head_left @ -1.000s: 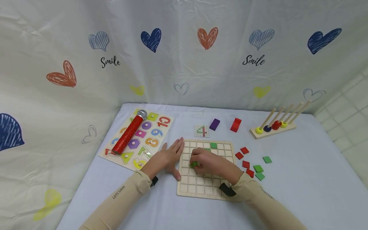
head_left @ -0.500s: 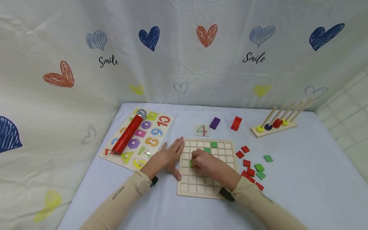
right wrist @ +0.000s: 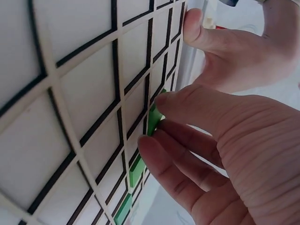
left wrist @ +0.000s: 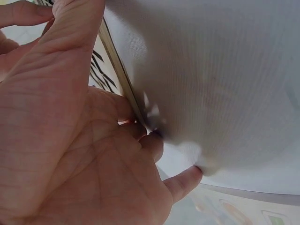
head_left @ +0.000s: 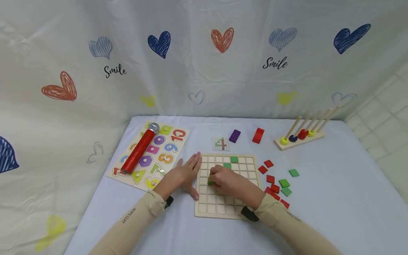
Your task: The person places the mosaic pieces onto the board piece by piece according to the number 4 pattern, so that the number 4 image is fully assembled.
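Your right hand [head_left: 227, 181] pinches a green tile [right wrist: 153, 121] at its fingertips, on the board [head_left: 211, 208]; left hand [head_left: 186, 175], fingers extended, touches its edge.

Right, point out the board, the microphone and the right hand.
Board [head_left: 211, 198]: head view, on a bare square towards its lower left.
Microphone [head_left: 138, 151]: head view, on the middle of its red handle.
Right hand [head_left: 231, 183]: head view, on the back of the hand.

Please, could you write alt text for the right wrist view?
A right hand pinches a green tile on a wooden grid board. Two more green tiles lie in its squares; a left hand rests at its edge.
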Available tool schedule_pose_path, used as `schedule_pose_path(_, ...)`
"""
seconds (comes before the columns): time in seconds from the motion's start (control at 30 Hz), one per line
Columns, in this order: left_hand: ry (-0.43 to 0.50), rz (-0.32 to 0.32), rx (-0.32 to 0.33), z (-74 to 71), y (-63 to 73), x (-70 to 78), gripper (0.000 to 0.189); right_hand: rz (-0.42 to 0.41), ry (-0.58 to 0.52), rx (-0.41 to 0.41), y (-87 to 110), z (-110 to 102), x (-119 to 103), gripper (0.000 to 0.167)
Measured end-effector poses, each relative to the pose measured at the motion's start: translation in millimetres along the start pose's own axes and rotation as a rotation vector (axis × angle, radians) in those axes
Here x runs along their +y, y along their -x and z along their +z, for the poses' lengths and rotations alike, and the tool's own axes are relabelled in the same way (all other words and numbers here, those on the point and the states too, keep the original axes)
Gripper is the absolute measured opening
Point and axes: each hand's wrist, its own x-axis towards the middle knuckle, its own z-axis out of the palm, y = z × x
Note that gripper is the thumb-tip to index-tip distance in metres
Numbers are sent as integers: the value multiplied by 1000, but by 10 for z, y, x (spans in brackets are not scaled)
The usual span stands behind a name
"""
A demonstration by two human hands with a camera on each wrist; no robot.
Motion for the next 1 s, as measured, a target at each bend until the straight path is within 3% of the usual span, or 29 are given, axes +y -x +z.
schedule_pose_path(0.33,25,-7,-6,-59,92,49,154,14,-56,37,147,-121,54,22)
schedule_pose_path(0.7,14,-5,-7,-88,136,91,151,144,-90,41,341,-189,193,18)
schedule_pose_path(0.9,-3,-2,2,-53,85,69,153,183,-43,75,513,-174,303,19)
schedule_pose_path(1.0,-9,-10,-3,-109,138,105,152,210,-40,83,619,-173,373,18)
